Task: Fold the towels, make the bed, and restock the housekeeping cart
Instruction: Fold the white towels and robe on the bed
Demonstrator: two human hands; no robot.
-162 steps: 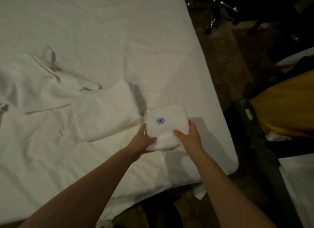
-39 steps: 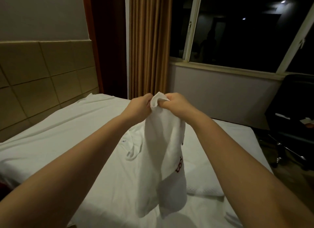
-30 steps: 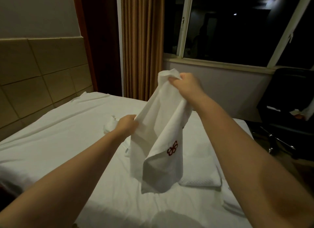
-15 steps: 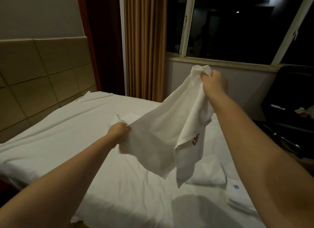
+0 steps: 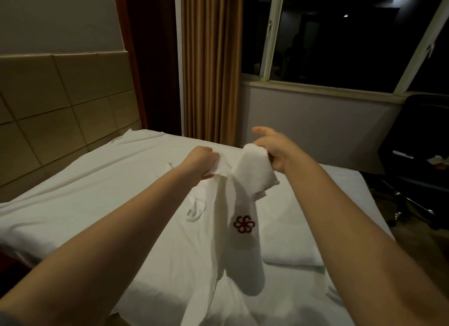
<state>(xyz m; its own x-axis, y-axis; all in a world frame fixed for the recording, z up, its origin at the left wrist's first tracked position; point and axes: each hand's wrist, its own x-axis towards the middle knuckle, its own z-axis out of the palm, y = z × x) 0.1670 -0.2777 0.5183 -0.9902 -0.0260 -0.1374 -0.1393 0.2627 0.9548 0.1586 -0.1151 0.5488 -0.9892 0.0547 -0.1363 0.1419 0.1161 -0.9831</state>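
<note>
I hold a white towel [image 5: 243, 243] with a red flower emblem in the air above the bed [image 5: 102, 180]. My left hand [image 5: 202, 164] grips one bunched corner of it. My right hand [image 5: 275, 147] holds another part of the top edge, with the index finger pointing out. The towel hangs down between my arms and its lower end nears the sheet. A folded waffle-textured towel [image 5: 291, 259] lies on the bed to the right, partly hidden by my right arm. Another loose white cloth [image 5: 195, 210] lies on the sheet behind the hanging towel.
A padded headboard [image 5: 60, 102] stands at the left. Brown curtains [image 5: 211, 66] hang beside a dark window [image 5: 340, 34]. A black office chair [image 5: 418, 151] stands at the right, past the bed's edge.
My hands have come together from a wide spread. The right hand dropped from high up, and the towel now hangs bunched and narrow instead of stretched out.
</note>
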